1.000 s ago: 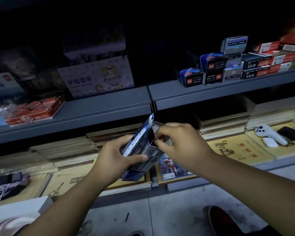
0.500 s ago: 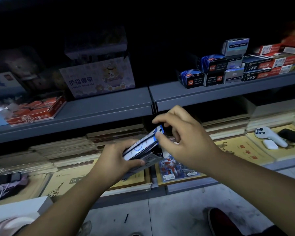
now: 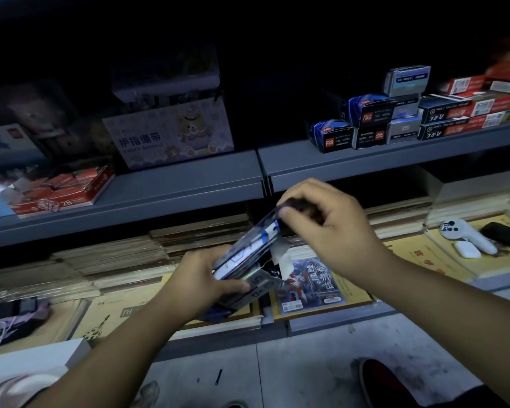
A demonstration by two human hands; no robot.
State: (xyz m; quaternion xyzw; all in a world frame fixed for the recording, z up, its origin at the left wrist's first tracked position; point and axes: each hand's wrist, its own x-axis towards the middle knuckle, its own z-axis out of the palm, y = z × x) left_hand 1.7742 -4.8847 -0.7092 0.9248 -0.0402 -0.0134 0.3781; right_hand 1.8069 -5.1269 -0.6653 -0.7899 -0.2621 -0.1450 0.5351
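Clearly the work in hand is opening or closing the end of a small blue-and-white carton point(image 3: 248, 250), which is held tilted in the air between both hands, in front of the lower shelf point(image 3: 321, 319) and just above a colourful paper packet point(image 3: 309, 282) lying there. The left hand point(image 3: 202, 278) grips the carton's lower end, with the thumb laid across a silvery lettered face. Whether that face belongs to the same carton or to a second pack beneath it cannot be told. The right hand point(image 3: 336, 231) is clenched on the dark upper end, its fingers point(image 3: 286, 214) pinching it from above. A pale flap sticks out at the side, just below that pinch.

To do this well, the left hand should be the anchor: a firm hold low down, without squeezing the thin card walls inward. The right hand's pinch is best kept close to the fold line, so the end bends where it is creased rather than tearing. Tipping the open end slightly upward would probably keep whatever is inside from sliding out onto the floor. The light is dim, so it is probably safer to feel for the flap's edge than to look for it. The upper shelf point(image 3: 189, 187) sits close above the knuckles, which leaves little room to lift.
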